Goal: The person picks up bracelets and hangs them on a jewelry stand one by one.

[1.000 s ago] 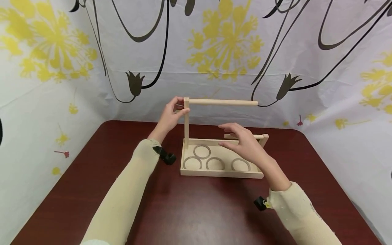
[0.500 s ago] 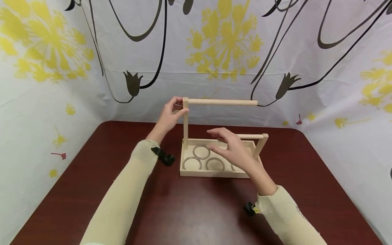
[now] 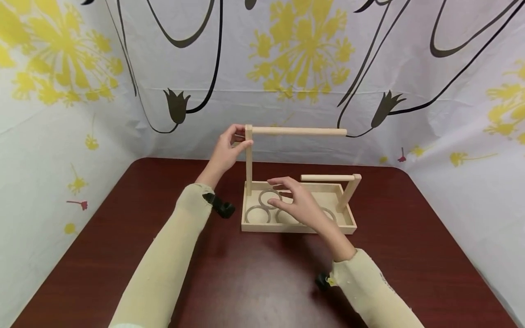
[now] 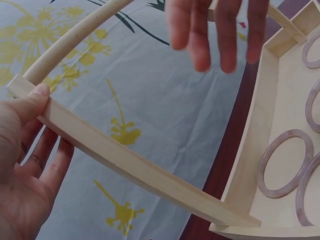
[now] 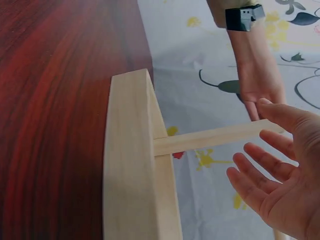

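At the left, my left hand [image 3: 224, 152] pinches the top of a tall, square-sided upright post of pale wood [image 3: 249, 166], thumb on the near side and fingers behind. I take this grip as a way to steady the post right at its joint with the long, round pale-wood dowel [image 3: 299, 131], whose right end hangs without support. The post stands at the left end of a shallow, rectangular pale-wood tray [image 3: 279, 228], which probably serves as its base on the glossy red-brown wooden table [image 3: 246, 282]. Inside the tray lie four thin, greyish-mauve rings [image 4: 297, 133], flat on its floor, one towards the back and three along the front; its low walls seem meant to keep them in. Above them hovers my right hand [image 3: 301, 202], fingers spread from the thumb and holding nothing. At the right end a shorter pale-wood post [image 3: 350, 191] bears a short round dowel [image 3: 326, 177] pointing left, perhaps a lower copy of the tall one.

Against a second ago, my left hand keeps the same pinch, and the tray and rings lie as they did. My right hand has shifted leftward and lower, uncovering the short dowel and now partly hiding the front middle ring.
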A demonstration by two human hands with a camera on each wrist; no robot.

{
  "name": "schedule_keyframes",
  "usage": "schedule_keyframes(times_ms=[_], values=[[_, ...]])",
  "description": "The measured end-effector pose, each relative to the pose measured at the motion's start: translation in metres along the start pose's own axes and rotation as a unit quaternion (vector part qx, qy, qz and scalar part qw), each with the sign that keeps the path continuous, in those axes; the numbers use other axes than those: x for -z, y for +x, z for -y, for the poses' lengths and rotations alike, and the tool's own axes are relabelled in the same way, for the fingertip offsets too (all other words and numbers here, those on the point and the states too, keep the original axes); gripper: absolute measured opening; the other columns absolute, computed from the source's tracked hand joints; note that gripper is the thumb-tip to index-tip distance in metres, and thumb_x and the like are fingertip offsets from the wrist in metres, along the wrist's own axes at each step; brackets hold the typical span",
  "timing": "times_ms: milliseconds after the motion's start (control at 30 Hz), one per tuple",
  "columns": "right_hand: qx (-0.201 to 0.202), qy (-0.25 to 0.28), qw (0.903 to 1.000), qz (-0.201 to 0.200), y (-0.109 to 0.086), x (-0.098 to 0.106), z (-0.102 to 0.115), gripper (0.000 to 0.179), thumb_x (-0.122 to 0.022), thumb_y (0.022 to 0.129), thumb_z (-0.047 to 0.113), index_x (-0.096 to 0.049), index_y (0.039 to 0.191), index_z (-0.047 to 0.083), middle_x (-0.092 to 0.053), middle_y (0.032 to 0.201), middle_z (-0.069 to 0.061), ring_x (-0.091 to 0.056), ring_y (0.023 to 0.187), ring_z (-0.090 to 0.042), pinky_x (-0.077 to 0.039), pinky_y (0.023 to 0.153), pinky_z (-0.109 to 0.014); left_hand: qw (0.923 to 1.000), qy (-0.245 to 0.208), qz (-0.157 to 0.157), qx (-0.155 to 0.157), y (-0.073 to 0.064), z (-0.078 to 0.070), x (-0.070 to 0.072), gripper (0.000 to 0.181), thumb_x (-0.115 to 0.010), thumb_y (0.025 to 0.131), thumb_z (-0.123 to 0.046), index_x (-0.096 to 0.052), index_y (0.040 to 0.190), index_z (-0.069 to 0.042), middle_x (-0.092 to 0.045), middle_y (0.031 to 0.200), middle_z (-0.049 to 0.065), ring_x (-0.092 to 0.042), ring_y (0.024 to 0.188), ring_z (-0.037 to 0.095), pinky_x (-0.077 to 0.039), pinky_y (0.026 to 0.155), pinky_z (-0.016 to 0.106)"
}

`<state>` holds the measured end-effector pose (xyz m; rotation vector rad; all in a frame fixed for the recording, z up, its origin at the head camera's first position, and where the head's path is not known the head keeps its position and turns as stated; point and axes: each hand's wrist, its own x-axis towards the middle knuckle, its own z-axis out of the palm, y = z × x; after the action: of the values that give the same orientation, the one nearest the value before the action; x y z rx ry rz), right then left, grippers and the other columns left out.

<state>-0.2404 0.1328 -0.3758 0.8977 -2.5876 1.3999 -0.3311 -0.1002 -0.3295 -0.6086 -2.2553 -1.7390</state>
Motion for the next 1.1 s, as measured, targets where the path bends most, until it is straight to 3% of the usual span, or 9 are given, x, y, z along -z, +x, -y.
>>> schedule_keyframes(times_ms=[433,1100], values=[[-0.042,0.044,0.9982,0.002,0.003,-0.016,-0.022,0.048,-0.076,0.089,0.011,-0.058,0.132,0.0,-0.062,0.132,-0.017,-0.061,0.123,-0.038,-0.05,0.104,-0.05,1.0,0.009,0.002,0.0,0.0,0.006,0.001,0.034,-0.065,0.097,-0.011,-0.053,0.127,0.001,-0.058,0.122,0.022,-0.06,0.112,0.038,-0.048,0.1,0.049],[-0.069,0.098,0.9923,-0.033,0.011,-0.019,-0.05,0.049,-0.076,0.089,0.01,-0.056,0.132,-0.001,-0.058,0.132,-0.025,-0.056,0.124,-0.047,-0.047,0.105,-0.056,1.0,0.001,0.002,-0.009,0.002,0.005,-0.001,0.034,-0.065,0.096,-0.009,-0.053,0.127,0.001,-0.059,0.122,0.023,-0.06,0.109,0.037,-0.05,0.096,0.051]])
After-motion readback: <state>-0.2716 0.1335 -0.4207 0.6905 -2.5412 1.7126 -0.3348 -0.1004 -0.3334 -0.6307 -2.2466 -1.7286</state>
